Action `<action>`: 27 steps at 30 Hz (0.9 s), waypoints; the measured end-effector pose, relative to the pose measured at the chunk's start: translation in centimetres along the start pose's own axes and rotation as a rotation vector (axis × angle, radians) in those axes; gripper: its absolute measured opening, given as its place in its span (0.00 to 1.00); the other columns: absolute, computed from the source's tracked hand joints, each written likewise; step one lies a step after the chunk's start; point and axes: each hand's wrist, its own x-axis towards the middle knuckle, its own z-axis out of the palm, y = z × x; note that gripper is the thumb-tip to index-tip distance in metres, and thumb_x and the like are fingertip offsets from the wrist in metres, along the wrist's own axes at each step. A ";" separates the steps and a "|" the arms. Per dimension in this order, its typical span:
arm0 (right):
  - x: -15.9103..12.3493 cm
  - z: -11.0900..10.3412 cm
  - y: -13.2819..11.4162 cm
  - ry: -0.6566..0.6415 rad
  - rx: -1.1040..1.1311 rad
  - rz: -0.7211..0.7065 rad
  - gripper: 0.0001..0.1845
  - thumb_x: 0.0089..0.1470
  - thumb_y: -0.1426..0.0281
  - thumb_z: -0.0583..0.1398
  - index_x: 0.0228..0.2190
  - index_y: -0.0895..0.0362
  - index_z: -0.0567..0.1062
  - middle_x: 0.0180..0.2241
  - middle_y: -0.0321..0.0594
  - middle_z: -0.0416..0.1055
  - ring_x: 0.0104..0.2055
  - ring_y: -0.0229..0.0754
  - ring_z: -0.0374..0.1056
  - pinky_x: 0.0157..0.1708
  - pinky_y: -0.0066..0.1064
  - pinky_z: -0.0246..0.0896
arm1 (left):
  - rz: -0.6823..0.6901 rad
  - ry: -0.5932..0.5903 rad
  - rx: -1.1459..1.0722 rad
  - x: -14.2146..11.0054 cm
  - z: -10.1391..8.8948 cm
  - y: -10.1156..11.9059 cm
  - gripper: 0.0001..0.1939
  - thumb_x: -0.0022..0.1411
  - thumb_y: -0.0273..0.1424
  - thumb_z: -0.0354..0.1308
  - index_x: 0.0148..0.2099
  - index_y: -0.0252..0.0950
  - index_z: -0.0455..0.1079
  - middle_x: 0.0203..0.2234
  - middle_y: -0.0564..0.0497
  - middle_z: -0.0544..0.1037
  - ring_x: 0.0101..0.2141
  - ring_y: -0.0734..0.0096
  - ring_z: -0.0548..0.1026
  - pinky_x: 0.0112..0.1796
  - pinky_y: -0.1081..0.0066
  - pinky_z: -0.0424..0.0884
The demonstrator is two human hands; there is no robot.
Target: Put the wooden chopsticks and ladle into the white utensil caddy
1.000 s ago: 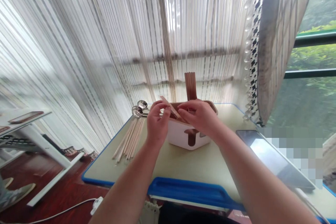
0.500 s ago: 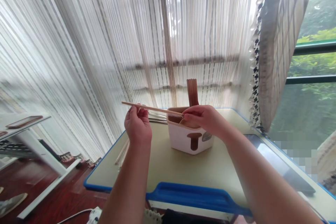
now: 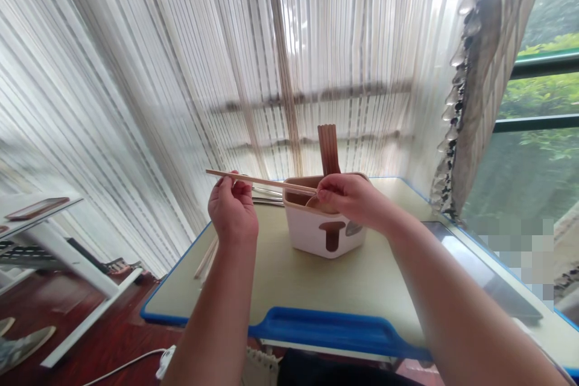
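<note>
A pair of pale wooden chopsticks (image 3: 266,181) lies nearly level in the air, stretched between my two hands. My left hand (image 3: 233,211) pinches them near their left end. At the right end, the fingers of my right hand (image 3: 357,198) close on them, over the rim of a white box (image 3: 307,232) with a brown inside. Brown chopsticks (image 3: 329,148) stand upright in the box, bunched together. A rounded, light-brown thing (image 3: 321,204) shows inside below my right fingers; its kind is unclear. Metal chopsticks (image 3: 269,199) lie behind my left hand, partly hidden.
More pale chopsticks (image 3: 205,259) lie left of my left forearm on the blue-edged table (image 3: 289,289). A dark flat panel (image 3: 484,271) rests at the right. Sheer curtains (image 3: 217,72) hang behind, and a white desk (image 3: 40,214) stands at the left.
The camera view has shifted slightly, so the box and table sit a little higher and further left. Both hands keep their hold on the chopsticks, with little other movement.
</note>
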 end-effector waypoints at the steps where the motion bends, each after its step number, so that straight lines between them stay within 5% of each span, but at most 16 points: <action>1: 0.0 0.0 0.0 0.011 -0.025 -0.001 0.09 0.50 0.66 0.56 0.28 0.57 0.74 0.20 0.35 0.67 0.20 0.32 0.57 0.19 0.25 0.49 | -0.001 -0.006 0.007 -0.1 0.1 0.0 0.05 0.49 0.28 0.59 0.30 0.32 0.68 0.20 0.57 0.69 0.22 0.84 0.67 0.27 0.79 0.66; 9: 0.1 0.1 0.0 0.098 -0.122 -0.109 0.09 0.48 0.66 0.58 0.31 0.54 0.77 0.28 0.38 0.71 0.28 0.37 0.65 0.25 0.29 0.58 | 0.015 -0.073 0.072 -1.7 0.9 0.2 0.07 0.49 0.31 0.60 0.32 0.34 0.68 0.24 0.55 0.73 0.22 0.82 0.69 0.28 0.76 0.68; 14: 0.4 0.8 0.3 0.158 -0.212 -0.176 0.07 0.47 0.67 0.60 0.25 0.51 0.80 0.33 0.39 0.71 0.35 0.41 0.67 0.36 0.33 0.64 | 0.123 -0.232 0.276 -2.7 0.7 -0.4 0.07 0.52 0.33 0.59 0.31 0.34 0.69 0.23 0.54 0.73 0.20 0.82 0.66 0.25 0.78 0.65; 20: 0.4 1.0 0.5 0.258 -0.235 -0.183 0.10 0.50 0.67 0.58 0.30 0.53 0.80 0.38 0.41 0.69 0.35 0.40 0.67 0.37 0.35 0.64 | 0.297 -0.390 0.690 -3.9 0.4 -1.0 0.08 0.52 0.35 0.60 0.32 0.35 0.73 0.23 0.53 0.74 0.24 0.76 0.69 0.27 0.75 0.65; 27: 0.5 1.1 0.7 0.168 -0.256 -0.210 0.09 0.49 0.65 0.58 0.27 0.50 0.80 0.33 0.39 0.72 0.41 0.46 0.64 0.41 0.39 0.61 | 0.483 -0.685 0.872 -4.1 0.3 -1.4 0.06 0.53 0.34 0.60 0.34 0.39 0.76 0.32 0.49 0.77 0.34 0.69 0.72 0.36 0.68 0.67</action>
